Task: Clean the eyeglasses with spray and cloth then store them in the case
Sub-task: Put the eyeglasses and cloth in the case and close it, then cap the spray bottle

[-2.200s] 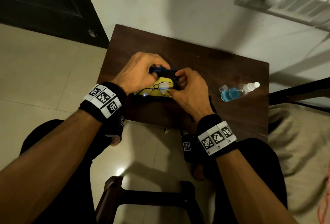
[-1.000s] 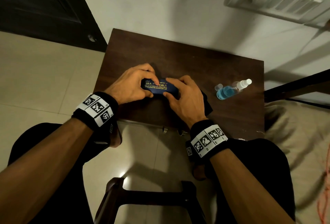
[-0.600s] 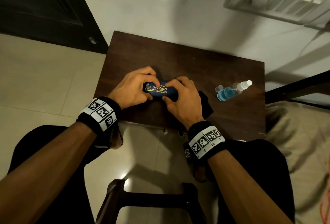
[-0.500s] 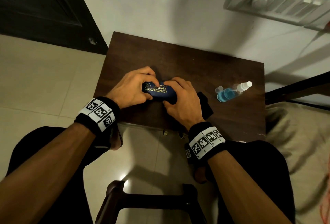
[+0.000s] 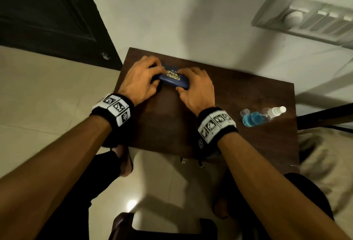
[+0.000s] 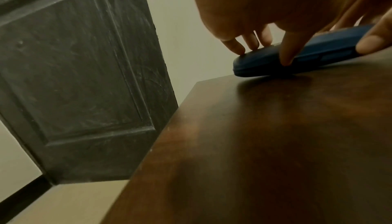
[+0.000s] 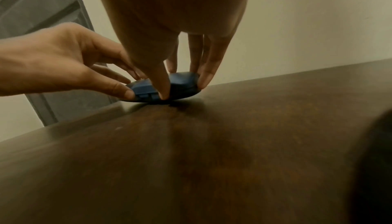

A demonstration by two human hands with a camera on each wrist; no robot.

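The blue eyeglass case (image 5: pixel 173 79), lid down with gold lettering on top, lies on the dark wooden table (image 5: pixel 229 96) near its far left corner. My left hand (image 5: pixel 158 75) pinches its left end between thumb and fingers. My right hand (image 5: pixel 186 81) pinches the right end the same way. The wrist views show the case (image 6: pixel 318 54) (image 7: pixel 182 85) flat on the wood with fingertips on top and thumbs on the near side. No eyeglasses are visible. The spray bottle (image 5: pixel 263 116), holding blue liquid, lies on its side at the table's right. I see no cloth.
A dark door (image 5: pixel 47 14) stands to the left of the table, and a switch panel (image 5: pixel 309 18) hangs on the wall behind. Beige fabric (image 5: pixel 321 163) lies to the right. A dark stool frame (image 5: pixel 162 226) sits on the tiled floor between my knees.
The case, earlier open with the glasses on its yellow lining, is now shut. Both hands have moved it from the table's middle toward the far left corner.
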